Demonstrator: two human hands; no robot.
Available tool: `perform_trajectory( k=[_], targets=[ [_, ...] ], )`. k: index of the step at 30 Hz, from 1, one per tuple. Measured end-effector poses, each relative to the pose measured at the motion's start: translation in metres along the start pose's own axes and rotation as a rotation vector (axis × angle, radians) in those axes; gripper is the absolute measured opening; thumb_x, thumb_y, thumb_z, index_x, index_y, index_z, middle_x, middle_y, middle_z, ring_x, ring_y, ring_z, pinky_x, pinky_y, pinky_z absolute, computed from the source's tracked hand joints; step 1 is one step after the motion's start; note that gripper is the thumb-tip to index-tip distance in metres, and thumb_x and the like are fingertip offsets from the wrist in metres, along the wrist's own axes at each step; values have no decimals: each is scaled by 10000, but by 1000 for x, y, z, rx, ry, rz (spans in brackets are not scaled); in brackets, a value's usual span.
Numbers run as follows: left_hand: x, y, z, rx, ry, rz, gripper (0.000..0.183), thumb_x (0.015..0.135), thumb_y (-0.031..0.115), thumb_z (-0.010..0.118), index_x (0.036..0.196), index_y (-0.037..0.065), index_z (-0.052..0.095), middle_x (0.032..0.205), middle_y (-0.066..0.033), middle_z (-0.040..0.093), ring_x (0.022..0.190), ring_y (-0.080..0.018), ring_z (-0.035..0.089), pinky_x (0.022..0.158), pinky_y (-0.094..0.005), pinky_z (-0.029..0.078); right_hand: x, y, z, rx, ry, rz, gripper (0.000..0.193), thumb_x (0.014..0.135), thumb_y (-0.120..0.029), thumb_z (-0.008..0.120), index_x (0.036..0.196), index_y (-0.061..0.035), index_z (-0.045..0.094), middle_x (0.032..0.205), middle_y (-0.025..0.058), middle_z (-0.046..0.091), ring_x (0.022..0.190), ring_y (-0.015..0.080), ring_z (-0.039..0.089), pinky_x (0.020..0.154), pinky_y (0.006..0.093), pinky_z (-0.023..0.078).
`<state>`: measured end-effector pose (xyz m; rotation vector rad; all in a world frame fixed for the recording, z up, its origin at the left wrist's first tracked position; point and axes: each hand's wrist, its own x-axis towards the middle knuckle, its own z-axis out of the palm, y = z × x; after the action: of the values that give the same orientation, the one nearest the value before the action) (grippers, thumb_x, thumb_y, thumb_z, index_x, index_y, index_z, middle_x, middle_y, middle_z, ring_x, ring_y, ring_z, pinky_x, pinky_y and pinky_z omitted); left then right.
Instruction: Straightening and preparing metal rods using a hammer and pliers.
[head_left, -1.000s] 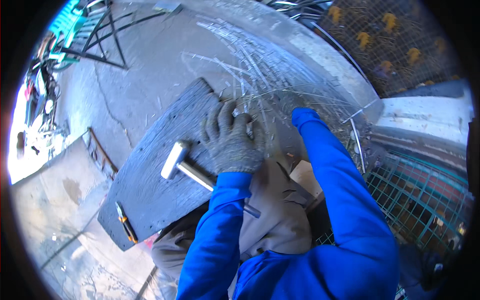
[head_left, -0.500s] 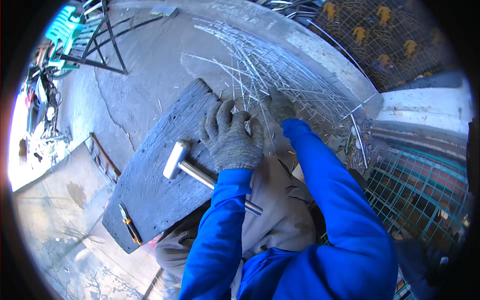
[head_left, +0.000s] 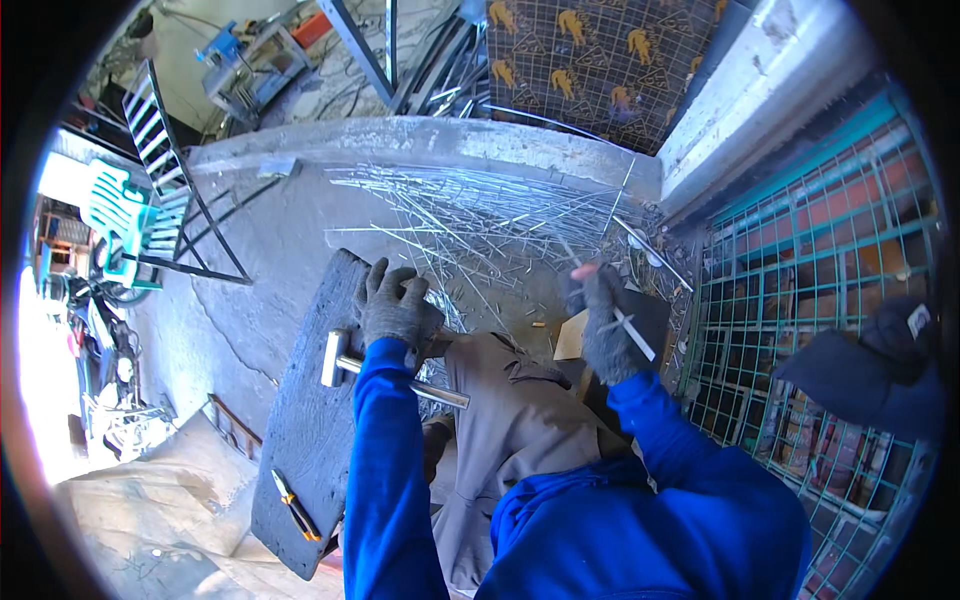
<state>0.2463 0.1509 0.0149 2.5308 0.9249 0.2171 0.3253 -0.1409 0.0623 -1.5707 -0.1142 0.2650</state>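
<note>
My left hand (head_left: pixel 393 310), in a grey knit glove, rests at the far right edge of a dark wooden plank (head_left: pixel 310 440). Its bent fingers are apart, and I see nothing held in them. My right hand (head_left: pixel 608 325), gloved too, is raised to the right of my knee. It is closed around a thin metal rod (head_left: pixel 633 338) whose ends stick out above and below the fist. A steel hammer (head_left: pixel 336 358) lies on the plank, its handle passing under my left forearm. Pliers (head_left: pixel 296 506) with orange and black handles lie at the plank's near end.
Many thin metal rods (head_left: pixel 480 205) lie heaped on the floor ahead, before a low concrete curb (head_left: pixel 400 135). A green wire-mesh panel (head_left: pixel 780 290) stands at the right. Far left are a green plastic chair (head_left: pixel 115 210) and a metal frame (head_left: pixel 165 150). A cloth sheet (head_left: pixel 170 490) covers the near-left floor.
My right hand has drawn back from the rod heap toward me and now holds a rod. My left hand stays by the plank, fingers more bent. The view has turned toward the right.
</note>
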Motion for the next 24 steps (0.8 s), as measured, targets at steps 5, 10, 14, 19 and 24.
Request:
perform_trajectory(
  k=[5,10,14,19,24],
  targets=[
    [-63,-16,-37,-1027,-108,-145,438,986,391,597,1211,19,650,1212,-144,670,1055,-292,666,929,-430,535,-60,11,37,335,-491,344,166,952,-121,670,1096,-55,622,985,62,639,890,179,653,755,306,529],
    [-192,-24,-54,-1544,-165,-286,812,997,682,330,1428,5,462,1316,-189,589,1192,-298,581,1032,-435,462,-115,-11,98,-128,-881,-756,341,843,-155,725,1168,-111,632,1012,117,664,945,327,686,810,442,569],
    [-259,-79,-32,-1759,-2,-537,493,1002,392,588,1330,24,563,1180,-127,644,1031,-251,644,901,-391,554,-162,11,114,-723,-1378,-717,340,917,-247,638,1245,-157,636,1086,142,678,1004,283,674,808,418,551],
    [-286,-104,-16,-1755,253,-736,265,969,239,648,1156,54,626,882,-33,625,801,-173,634,736,-330,559,-191,35,115,59,-1447,328,313,970,-226,631,1234,-58,621,1075,131,682,1030,236,651,911,368,501],
    [-278,-118,-18,-1868,155,-650,144,960,235,661,979,101,612,776,5,598,687,-170,606,645,-333,534,-207,52,112,84,-1141,235,238,990,-222,615,1160,-54,617,1009,85,665,914,134,620,794,311,519]
  ],
)
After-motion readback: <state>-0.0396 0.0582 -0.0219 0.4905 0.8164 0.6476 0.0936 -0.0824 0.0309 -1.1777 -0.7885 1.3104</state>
